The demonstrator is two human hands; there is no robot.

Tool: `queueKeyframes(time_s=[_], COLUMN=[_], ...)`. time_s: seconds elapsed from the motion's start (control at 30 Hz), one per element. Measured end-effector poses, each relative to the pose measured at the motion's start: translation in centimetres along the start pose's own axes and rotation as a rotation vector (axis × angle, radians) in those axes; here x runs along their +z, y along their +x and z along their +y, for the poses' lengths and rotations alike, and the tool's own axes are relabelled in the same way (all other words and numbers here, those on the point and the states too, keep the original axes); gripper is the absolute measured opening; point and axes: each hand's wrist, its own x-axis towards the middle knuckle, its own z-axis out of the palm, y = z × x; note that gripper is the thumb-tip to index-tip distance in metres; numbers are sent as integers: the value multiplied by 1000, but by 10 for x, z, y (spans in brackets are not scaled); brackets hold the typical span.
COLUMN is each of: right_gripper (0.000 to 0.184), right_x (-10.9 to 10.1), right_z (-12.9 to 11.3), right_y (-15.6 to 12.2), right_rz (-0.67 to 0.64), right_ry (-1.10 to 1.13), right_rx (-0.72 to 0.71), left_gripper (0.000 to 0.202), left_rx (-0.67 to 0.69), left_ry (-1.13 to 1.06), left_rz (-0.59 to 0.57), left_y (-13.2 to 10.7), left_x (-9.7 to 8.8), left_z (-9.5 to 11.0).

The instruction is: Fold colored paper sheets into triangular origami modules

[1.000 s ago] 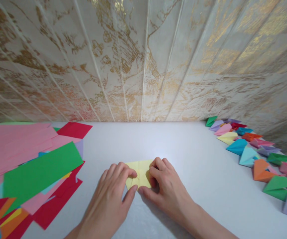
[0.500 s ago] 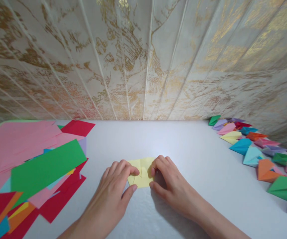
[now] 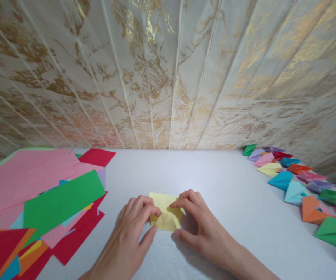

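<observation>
A small sheet of yellow paper with creases lies flat on the white table in front of me. Folded lines form a small triangular shape in its near half. My left hand is at the paper's left side, its curled index finger pressing on the surface and its thumb by the near left corner. From the right, my right hand rests its index fingertip near the middle of the paper, with the thumb at the near right corner. Both hands hold the paper against the table.
To the left is a spread of coloured paper sheets, including pink, green and red. Along the right edge stand rows of folded paper pieces in several colours. A gold-patterned curtain hangs behind the white table.
My right index finger has moved left, further onto the yellow paper. More of the paper's far part now shows. The whole view has shifted, so the table sits slightly lower.
</observation>
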Motion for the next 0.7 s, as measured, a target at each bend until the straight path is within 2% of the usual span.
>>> queueKeyframes(time_s=[0.13,0.23,0.33,0.53,0.7], right_gripper=[42,36,40,37,42], right_x=[0,-1,-2,-3,-2], right_z=[-2,-2,-1,0,-4], right_y=[0,1,2,1,0], right_rz=[-11,-22,-31,-45,-49], right_ry=[-70,-87,-82,-85,-167], right_rx=[-29,-44,-59,-84,-193], left_gripper=[31,31,29,32,16], left_rx=[87,145,165,140,72], left_ry=[18,-9,-29,-17,1], left_rz=[22,-24,-59,-67,-100], left_y=[-5,-7,-8,-10,-3], left_x=[-2,-3,-2,-1,-4], left_z=[4,3,0,-2,5])
